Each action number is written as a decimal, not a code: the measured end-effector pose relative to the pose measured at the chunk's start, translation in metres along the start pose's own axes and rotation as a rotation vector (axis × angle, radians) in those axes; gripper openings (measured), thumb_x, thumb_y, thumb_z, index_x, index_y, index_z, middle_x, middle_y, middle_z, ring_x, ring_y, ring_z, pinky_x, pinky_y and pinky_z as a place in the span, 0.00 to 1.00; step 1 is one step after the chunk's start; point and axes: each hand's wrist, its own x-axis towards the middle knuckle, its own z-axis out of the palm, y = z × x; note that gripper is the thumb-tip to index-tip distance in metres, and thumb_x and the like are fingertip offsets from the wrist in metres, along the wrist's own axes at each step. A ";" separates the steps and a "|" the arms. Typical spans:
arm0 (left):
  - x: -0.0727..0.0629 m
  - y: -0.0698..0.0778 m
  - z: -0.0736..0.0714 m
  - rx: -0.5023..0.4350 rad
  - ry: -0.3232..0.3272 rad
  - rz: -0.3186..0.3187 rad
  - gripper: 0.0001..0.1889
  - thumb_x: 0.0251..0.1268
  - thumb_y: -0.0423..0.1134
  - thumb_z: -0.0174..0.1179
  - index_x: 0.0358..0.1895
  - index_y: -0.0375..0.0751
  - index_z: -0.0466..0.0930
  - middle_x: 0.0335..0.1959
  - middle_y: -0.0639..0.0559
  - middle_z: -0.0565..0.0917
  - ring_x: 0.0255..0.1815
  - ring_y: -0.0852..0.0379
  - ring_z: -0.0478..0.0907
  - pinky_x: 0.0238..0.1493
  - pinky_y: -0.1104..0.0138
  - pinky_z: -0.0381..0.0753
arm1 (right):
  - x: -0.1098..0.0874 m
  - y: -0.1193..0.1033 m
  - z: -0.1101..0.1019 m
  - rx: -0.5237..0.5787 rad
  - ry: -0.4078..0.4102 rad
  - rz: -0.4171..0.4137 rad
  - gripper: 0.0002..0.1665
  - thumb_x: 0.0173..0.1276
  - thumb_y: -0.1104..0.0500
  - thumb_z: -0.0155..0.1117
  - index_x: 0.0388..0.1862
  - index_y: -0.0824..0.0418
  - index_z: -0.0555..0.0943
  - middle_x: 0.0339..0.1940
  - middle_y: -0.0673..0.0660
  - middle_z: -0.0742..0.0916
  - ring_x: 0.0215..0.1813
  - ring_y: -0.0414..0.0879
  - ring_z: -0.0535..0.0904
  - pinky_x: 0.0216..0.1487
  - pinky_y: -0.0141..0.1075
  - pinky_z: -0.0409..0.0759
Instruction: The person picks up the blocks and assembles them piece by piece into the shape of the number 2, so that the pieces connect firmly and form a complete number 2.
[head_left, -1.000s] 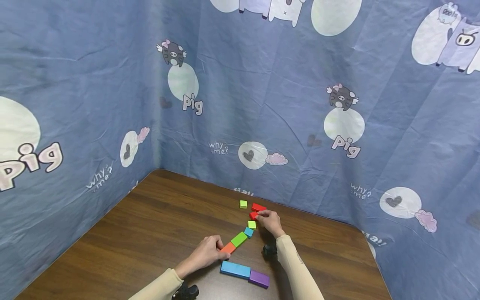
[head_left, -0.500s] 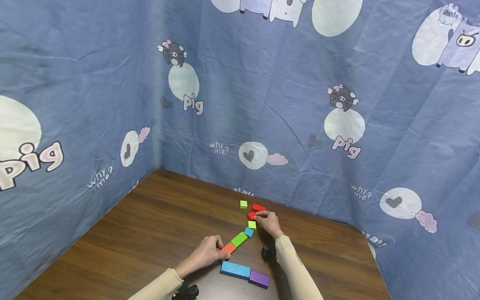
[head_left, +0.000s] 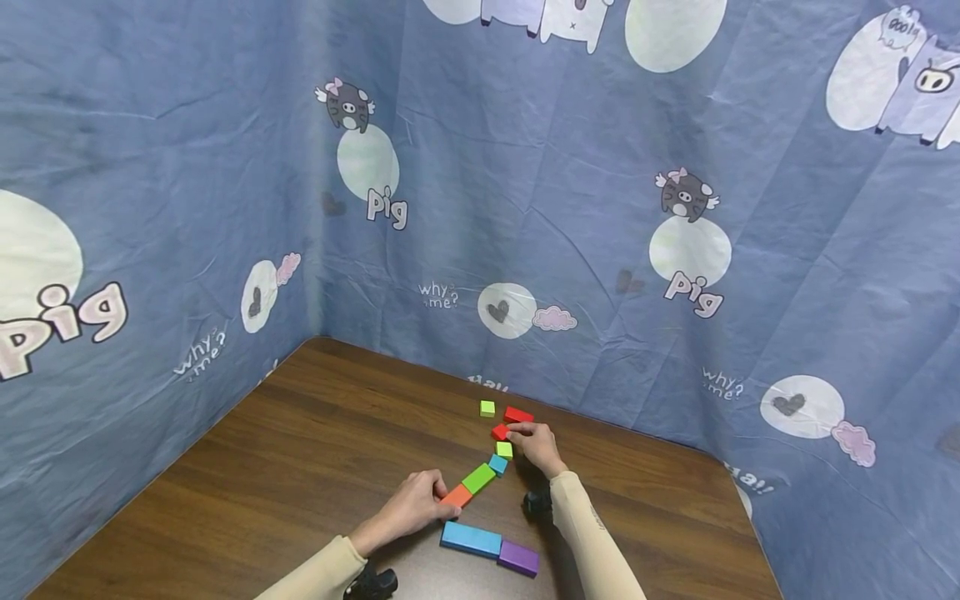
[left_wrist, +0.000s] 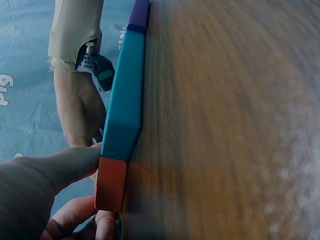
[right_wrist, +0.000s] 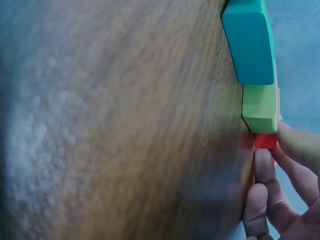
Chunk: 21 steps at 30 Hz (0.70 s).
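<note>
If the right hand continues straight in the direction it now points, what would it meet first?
The small red block, at the fingertips of the right hand. Past it, the far yellow-green cube may stand near that line, but depth is unclear.

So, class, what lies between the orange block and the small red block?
From the orange block to the small red block: the green block, the small blue block, then the nearer yellow-green cube. The head view shows it.
</note>
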 end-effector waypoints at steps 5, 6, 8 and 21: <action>0.000 -0.001 0.000 0.001 0.002 0.003 0.17 0.46 0.46 0.75 0.28 0.41 0.76 0.25 0.55 0.77 0.24 0.61 0.67 0.23 0.71 0.64 | -0.001 -0.001 0.000 0.008 -0.014 -0.004 0.10 0.64 0.58 0.66 0.41 0.60 0.87 0.42 0.56 0.88 0.40 0.45 0.73 0.41 0.36 0.68; 0.000 -0.001 0.000 0.000 0.003 0.003 0.17 0.46 0.46 0.75 0.28 0.41 0.76 0.25 0.55 0.77 0.24 0.61 0.67 0.23 0.71 0.64 | -0.001 -0.001 0.000 0.007 -0.015 -0.004 0.10 0.64 0.58 0.66 0.41 0.60 0.87 0.43 0.56 0.88 0.40 0.45 0.73 0.40 0.36 0.68; 0.000 -0.001 0.000 0.001 0.007 0.004 0.17 0.46 0.46 0.75 0.28 0.41 0.76 0.25 0.55 0.77 0.24 0.61 0.67 0.23 0.71 0.64 | -0.001 -0.002 0.000 0.005 -0.016 -0.002 0.09 0.65 0.58 0.66 0.41 0.60 0.87 0.43 0.56 0.88 0.41 0.45 0.73 0.41 0.36 0.69; 0.000 -0.001 0.001 0.005 0.008 0.001 0.18 0.46 0.46 0.75 0.28 0.41 0.75 0.25 0.55 0.76 0.25 0.61 0.68 0.24 0.71 0.64 | -0.002 -0.003 0.000 0.019 -0.020 -0.001 0.10 0.64 0.58 0.66 0.42 0.60 0.87 0.41 0.56 0.88 0.38 0.44 0.72 0.37 0.34 0.69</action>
